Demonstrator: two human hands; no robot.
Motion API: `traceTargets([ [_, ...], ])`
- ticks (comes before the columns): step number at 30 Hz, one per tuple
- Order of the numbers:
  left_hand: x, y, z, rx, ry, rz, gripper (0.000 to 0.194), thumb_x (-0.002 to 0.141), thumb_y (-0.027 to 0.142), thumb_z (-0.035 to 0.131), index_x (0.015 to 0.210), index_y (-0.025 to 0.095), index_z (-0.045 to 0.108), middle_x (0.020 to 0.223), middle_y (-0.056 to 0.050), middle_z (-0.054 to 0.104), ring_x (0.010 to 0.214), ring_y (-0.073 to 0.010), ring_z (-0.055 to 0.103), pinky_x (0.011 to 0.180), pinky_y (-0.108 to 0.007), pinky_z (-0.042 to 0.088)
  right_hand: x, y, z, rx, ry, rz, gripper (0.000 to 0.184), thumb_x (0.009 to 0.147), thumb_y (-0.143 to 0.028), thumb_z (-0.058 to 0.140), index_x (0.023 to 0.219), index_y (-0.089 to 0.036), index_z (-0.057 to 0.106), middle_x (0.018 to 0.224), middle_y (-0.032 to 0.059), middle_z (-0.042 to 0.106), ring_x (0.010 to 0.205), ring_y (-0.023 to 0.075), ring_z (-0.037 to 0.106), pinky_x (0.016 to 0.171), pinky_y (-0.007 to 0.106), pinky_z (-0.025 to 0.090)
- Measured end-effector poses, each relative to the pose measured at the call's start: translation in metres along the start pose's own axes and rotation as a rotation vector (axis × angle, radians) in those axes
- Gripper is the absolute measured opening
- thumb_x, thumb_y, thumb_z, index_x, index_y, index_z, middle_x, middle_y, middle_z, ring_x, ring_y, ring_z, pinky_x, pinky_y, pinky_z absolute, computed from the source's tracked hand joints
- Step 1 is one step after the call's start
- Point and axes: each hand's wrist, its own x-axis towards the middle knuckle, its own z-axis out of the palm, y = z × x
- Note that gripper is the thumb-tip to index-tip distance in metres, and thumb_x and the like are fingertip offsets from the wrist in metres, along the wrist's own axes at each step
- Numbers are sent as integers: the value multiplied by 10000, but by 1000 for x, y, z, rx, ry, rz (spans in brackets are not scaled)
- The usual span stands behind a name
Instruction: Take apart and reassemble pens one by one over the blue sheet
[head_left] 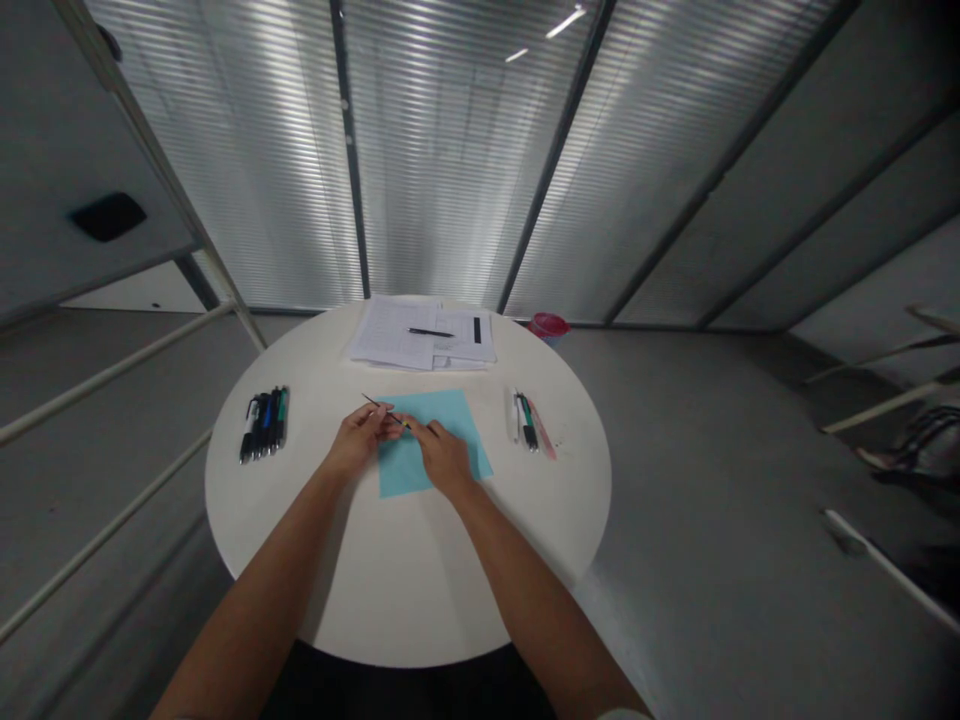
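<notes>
On a round white table (390, 590) lies a light blue sheet of paper (450, 415). Both hands meet over its left part. My left hand (358, 438) is closed in a pinch on a thin dark pen (375, 403) whose tip points up and to the left. My right hand (444, 458) rests on the blue sheet with fingers closed on the other end of the same pen.
A row of several pens (262, 423) lies at the table's left. A few more pens (531, 424) lie to the right of the blue sheet. White papers (420, 343) with a pen on top sit at the far edge, near a red cup (548, 325).
</notes>
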Motion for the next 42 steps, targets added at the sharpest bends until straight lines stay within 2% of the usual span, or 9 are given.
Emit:
traceTargets([
  [9,2,3,-3,-67,-1,19,314,764,350,708,972,133,615,900,-91,705,727,-164,685,718,-316,548,-1,1,1,11,21,19,430,984,-297,306,1394,-401,385,996,21,616,835,128,604,702,197,445],
  [22,1,0,-1,7,3,-26,293,723,323,744,902,111,650,876,-82,702,712,-161,682,772,-335,543,-1,1,0,62,28,18,413,993,-346,283,1383,-401,406,1002,17,620,860,121,606,741,189,445],
  [30,1,3,-1,-63,56,18,334,737,361,729,960,137,623,863,-74,682,718,-167,681,715,-331,553,-1,2,2,80,20,7,438,980,-276,321,1399,-388,384,1119,21,596,891,116,606,742,188,460],
  [42,1,4,-1,-48,51,9,314,734,349,732,925,140,599,828,-67,690,684,-169,682,688,-332,559,-2,3,1,167,44,-35,414,984,-266,326,1371,-361,437,1091,14,597,902,104,603,788,182,460],
])
